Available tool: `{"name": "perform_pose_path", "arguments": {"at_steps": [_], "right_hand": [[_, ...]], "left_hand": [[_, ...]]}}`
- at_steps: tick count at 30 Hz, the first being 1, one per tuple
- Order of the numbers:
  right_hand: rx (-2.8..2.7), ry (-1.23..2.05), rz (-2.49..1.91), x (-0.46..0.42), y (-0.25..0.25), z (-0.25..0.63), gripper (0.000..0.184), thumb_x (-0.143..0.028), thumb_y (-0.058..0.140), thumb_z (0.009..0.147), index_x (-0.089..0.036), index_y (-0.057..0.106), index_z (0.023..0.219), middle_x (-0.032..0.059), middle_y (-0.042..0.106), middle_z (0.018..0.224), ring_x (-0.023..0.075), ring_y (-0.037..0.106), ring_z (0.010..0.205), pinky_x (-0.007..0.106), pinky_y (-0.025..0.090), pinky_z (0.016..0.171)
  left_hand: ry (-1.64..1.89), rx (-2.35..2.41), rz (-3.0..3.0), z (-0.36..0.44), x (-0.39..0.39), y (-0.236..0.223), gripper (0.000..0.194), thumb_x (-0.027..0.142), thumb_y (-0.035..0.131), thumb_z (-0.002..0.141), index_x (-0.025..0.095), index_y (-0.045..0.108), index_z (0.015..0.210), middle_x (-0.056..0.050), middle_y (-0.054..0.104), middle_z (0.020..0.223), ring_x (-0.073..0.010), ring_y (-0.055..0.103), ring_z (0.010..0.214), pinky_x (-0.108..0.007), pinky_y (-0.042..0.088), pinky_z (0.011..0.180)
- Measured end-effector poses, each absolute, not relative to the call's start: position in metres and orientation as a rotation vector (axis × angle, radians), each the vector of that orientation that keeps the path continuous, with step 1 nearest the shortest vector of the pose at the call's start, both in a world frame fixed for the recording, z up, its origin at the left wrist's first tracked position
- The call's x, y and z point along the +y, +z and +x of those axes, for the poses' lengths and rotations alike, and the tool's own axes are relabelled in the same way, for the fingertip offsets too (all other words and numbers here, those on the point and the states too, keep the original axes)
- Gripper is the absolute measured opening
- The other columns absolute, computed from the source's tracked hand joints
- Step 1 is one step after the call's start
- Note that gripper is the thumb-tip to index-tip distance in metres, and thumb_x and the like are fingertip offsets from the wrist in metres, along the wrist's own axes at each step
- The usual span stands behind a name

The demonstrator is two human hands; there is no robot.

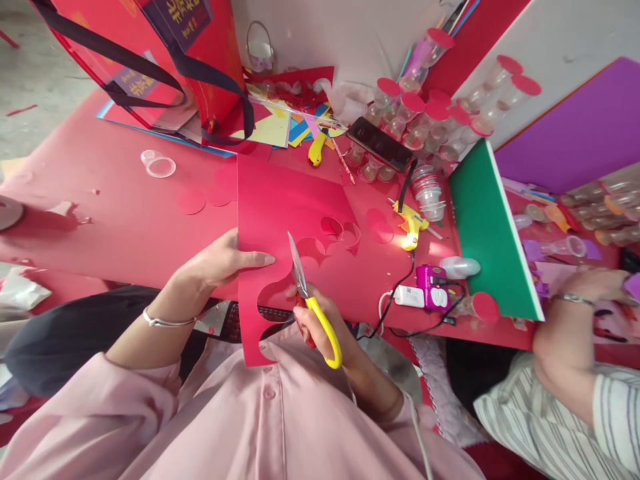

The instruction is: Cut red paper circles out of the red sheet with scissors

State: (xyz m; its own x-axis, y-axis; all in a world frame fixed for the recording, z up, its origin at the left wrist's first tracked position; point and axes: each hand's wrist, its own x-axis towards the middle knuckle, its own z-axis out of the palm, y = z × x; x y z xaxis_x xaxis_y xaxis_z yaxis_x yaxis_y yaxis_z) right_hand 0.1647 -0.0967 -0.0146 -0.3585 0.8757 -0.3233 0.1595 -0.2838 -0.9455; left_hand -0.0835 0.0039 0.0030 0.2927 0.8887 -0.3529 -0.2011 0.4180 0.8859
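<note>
My left hand (225, 260) grips the edge of a red sheet of paper (280, 193), its thumb lying on top. Several round bites are cut out of the sheet's near and right edges. In my right hand (320, 320) is a pair of scissors (325, 333) with one yellow and one red handle. Their blades meet the sheet just right of my left thumb, the upper blade showing above the paper. Cut red paper circles (191, 201) lie on the table to the left, with another red circle (381, 227) at the right.
A yellow glue gun (411, 225), a phone (380, 143) and a yellow cutter (317, 148) lie beyond the sheet. Clear plastic cups (429, 193) stand behind. A purple power adapter (433, 287) has cables. A green board (495, 233) separates a co-worker's arm (565, 333). A red bag (200, 67) stands back left.
</note>
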Motion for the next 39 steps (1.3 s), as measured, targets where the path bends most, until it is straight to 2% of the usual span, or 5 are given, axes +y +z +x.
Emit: {"name": "perform_pose_path", "arguments": {"at_steps": [12, 20, 28, 34, 39], "right_hand": [[-1.441, 1.706, -1.293, -0.096, -0.014, 0.165, 0.009, -0.029, 0.057, 0.104, -0.024, 0.063, 0.108, -0.0071, 0.050, 0.067, 0.0154, 0.048, 0.055, 0.027, 0.040, 0.056], [-1.457, 1.708, -1.271, -0.098, -0.017, 0.167, 0.019, -0.030, 0.057, 0.104, -0.023, 0.066, 0.119, -0.0070, 0.050, 0.067, 0.0159, 0.049, 0.055, 0.028, 0.039, 0.055], [-1.479, 1.709, -1.250, -0.097, -0.008, 0.168, 0.019, -0.030, 0.056, 0.105, -0.022, 0.066, 0.118, -0.0068, 0.050, 0.070, 0.0155, 0.048, 0.058, 0.029, 0.039, 0.058], [-1.540, 1.649, -1.256, -0.094, -0.005, 0.165, 0.012, -0.027, 0.056, 0.103, -0.023, 0.064, 0.110, -0.0052, 0.052, 0.075, 0.0169, 0.051, 0.064, 0.031, 0.041, 0.064], [-1.577, 1.621, -1.281, -0.093, -0.008, 0.164, 0.010, -0.022, 0.054, 0.102, -0.024, 0.062, 0.107, -0.0068, 0.048, 0.072, 0.0160, 0.045, 0.058, 0.031, 0.039, 0.062]], "left_hand": [[0.798, 1.023, 0.855, -0.087, 0.007, 0.005, 0.043, 0.029, 0.110, 0.066, 0.015, 0.088, 0.101, -0.013, 0.091, 0.099, -0.0319, 0.087, 0.085, -0.039, 0.075, 0.076], [0.796, 1.041, 0.853, -0.090, 0.006, 0.005, 0.045, 0.029, 0.109, 0.064, 0.015, 0.088, 0.101, -0.014, 0.091, 0.101, -0.0332, 0.088, 0.084, -0.041, 0.076, 0.075], [0.781, 1.060, 0.852, -0.091, 0.006, 0.007, 0.047, 0.030, 0.110, 0.061, 0.015, 0.088, 0.101, -0.014, 0.090, 0.100, -0.0334, 0.088, 0.084, -0.041, 0.076, 0.075], [0.781, 1.038, 0.860, -0.089, 0.006, 0.008, 0.047, 0.031, 0.109, 0.063, 0.016, 0.089, 0.102, -0.014, 0.090, 0.099, -0.0342, 0.088, 0.087, -0.042, 0.076, 0.077], [0.787, 1.060, 0.840, -0.090, 0.005, 0.007, 0.050, 0.031, 0.110, 0.061, 0.015, 0.088, 0.104, -0.015, 0.090, 0.101, -0.0360, 0.088, 0.088, -0.044, 0.077, 0.077]]}}
